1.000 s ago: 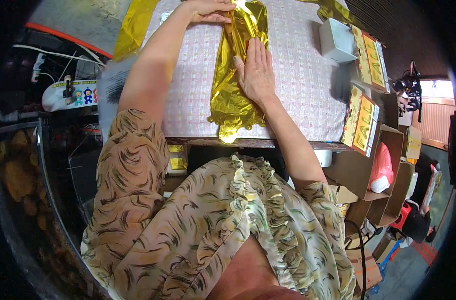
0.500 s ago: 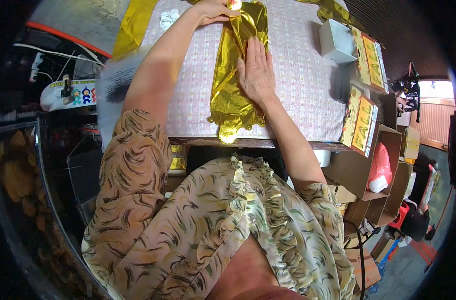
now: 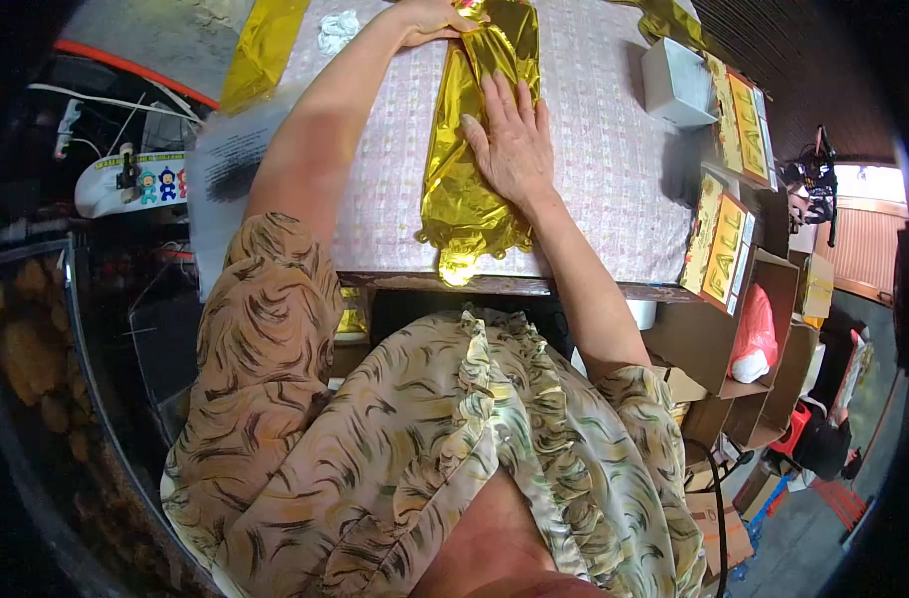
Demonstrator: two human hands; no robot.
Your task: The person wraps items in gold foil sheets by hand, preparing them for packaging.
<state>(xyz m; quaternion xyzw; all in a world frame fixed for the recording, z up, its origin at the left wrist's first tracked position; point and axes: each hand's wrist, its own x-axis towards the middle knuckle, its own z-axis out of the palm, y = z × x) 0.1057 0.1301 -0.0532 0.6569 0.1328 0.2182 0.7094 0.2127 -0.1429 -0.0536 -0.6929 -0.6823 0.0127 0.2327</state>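
Gold foil [image 3: 464, 204], left hand [image 3: 432, 20] pinching far end, right hand [image 3: 515, 149] open flat, packs [image 3: 720, 244] reading "FALL"

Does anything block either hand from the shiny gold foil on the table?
Nothing visible does: the right hand rests on the shiny gold foil, and the left hand touches its far part. A white rectangular box stands off to the right.

Skateboard [image 3: 145, 185], maybe a pink bag [image 3: 757, 331]
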